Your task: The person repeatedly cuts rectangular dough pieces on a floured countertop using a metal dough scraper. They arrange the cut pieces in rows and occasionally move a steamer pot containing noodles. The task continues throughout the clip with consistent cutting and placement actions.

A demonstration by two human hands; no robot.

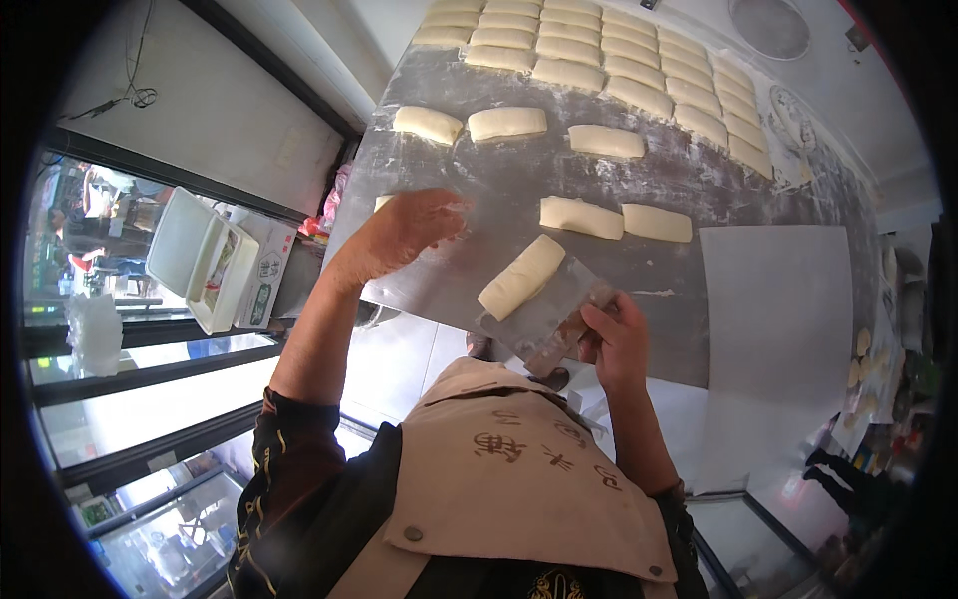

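Note:
My right hand (615,337) grips the brown handle of a dough scraper (537,307) with a broad flat blade. Lying slantwise at the blade's far edge is an oblong piece of pale dough (522,277); whether the blade is under it I cannot tell. My left hand (423,224) hovers over the table at the left, blurred, its fingers loosely curved with nothing seen in them. Behind that hand, a bit of another dough piece (383,201) peeks out, mostly hidden. Two dough pieces, one on the left (581,217) and one on the right (657,223), lie end to end beyond the scraper.
Three more pieces, including a left one (428,125), lie farther back on the floured metal table (486,176). Rows of dough blocks (569,49) fill the far side. A pale sheet (777,299) overhangs the right front edge. An open-lidded plastic container (217,277) stands left.

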